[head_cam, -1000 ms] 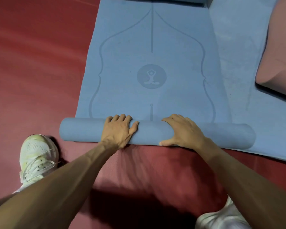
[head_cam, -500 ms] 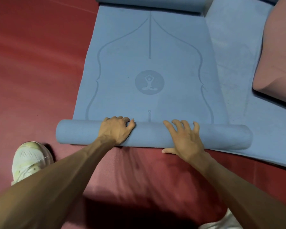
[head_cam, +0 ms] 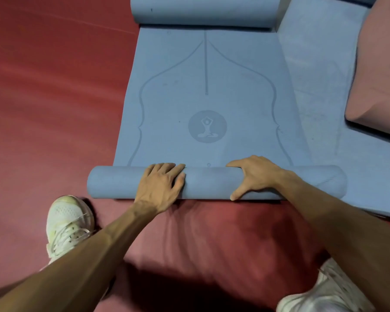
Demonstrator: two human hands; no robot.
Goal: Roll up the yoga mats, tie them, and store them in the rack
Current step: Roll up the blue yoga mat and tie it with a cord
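A blue yoga mat (head_cam: pixel 207 86) printed with a seated-figure emblem lies on the red floor, its near end wound into a roll (head_cam: pixel 113 182). My left hand (head_cam: pixel 160 185) lies over the roll left of centre, fingers curled over its top. My right hand (head_cam: pixel 254 176) grips the roll right of centre, fingers over the far side and thumb down the near side. The mat's far end (head_cam: pixel 203 10) is curled into a second roll.
Another blue mat (head_cam: pixel 320 64) lies flat to the right, with a pink mat (head_cam: pixel 381 75) on top of it. My white shoes stand on the red floor (head_cam: pixel 54 109), left shoe (head_cam: pixel 68 224) and right shoe (head_cam: pixel 324 293).
The roll has moved forward along the mat towards the emblem. My right hand went from spread fingers on top to wrapping round the roll. The far rolled end came into view.
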